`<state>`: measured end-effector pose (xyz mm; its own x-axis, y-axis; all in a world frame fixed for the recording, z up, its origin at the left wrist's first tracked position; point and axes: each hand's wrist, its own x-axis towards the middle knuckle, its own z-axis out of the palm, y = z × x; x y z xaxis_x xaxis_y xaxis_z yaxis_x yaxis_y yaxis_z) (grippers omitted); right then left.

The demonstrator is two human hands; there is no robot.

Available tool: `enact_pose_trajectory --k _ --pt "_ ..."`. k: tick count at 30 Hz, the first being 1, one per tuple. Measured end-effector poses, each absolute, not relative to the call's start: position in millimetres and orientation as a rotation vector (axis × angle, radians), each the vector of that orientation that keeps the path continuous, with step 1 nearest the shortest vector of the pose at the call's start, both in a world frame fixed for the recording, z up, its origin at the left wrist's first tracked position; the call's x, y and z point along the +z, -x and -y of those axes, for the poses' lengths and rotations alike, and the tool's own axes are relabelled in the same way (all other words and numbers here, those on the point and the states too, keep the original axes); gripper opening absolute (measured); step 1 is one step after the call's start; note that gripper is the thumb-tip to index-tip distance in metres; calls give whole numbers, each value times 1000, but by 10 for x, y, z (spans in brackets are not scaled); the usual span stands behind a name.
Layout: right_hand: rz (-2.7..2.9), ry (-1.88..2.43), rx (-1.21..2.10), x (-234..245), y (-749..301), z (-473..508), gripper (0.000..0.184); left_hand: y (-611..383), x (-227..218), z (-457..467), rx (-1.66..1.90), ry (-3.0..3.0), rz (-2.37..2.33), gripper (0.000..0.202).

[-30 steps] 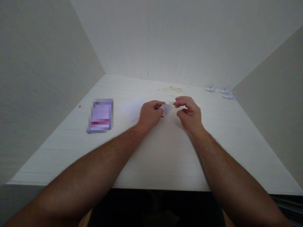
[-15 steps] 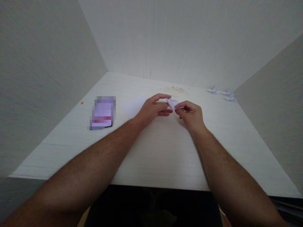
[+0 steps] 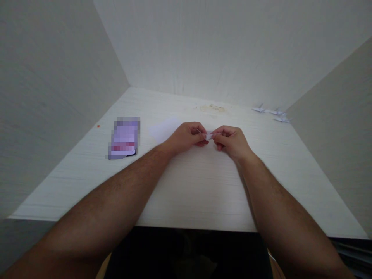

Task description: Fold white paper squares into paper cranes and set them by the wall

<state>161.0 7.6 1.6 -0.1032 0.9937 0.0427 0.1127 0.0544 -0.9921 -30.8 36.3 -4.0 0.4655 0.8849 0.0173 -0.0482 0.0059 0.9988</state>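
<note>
A small piece of folded white paper [image 3: 209, 136] is held between my two hands, over the middle of the table. My left hand [image 3: 190, 135] pinches its left end, thumb toward me and fingers curled behind. At the other end, my right hand [image 3: 231, 139] grips the paper between thumb and index finger. The fingers cover most of the paper, so its full shape is hidden. Just left of my left hand, a flat white sheet [image 3: 162, 130] lies on the table, partly behind my wrist.
A phone [image 3: 124, 137] with a blurred screen lies at the left. Several small folded paper figures [image 3: 274, 113] sit in the back right corner. Walls enclose the white table [image 3: 197, 193] on three sides. A brownish stain [image 3: 215, 108] and an orange speck [image 3: 98, 126] mark its surface.
My left hand has closed from spread fingers to a pinch on the paper. The paper has turned from a raised triangle to a flatter strip. My hands sit closer together.
</note>
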Motion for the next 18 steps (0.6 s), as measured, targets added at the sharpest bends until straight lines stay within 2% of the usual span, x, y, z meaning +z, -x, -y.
enact_pose_trajectory --k 5,18 --pt "1282 1131 1434 27 -1599 -44 24 302 -54 -359 875 -1374 -797 9" --pt "1243 1117 1508 -15 -1638 -70 36 279 38 -323 888 -1291 -899 14"
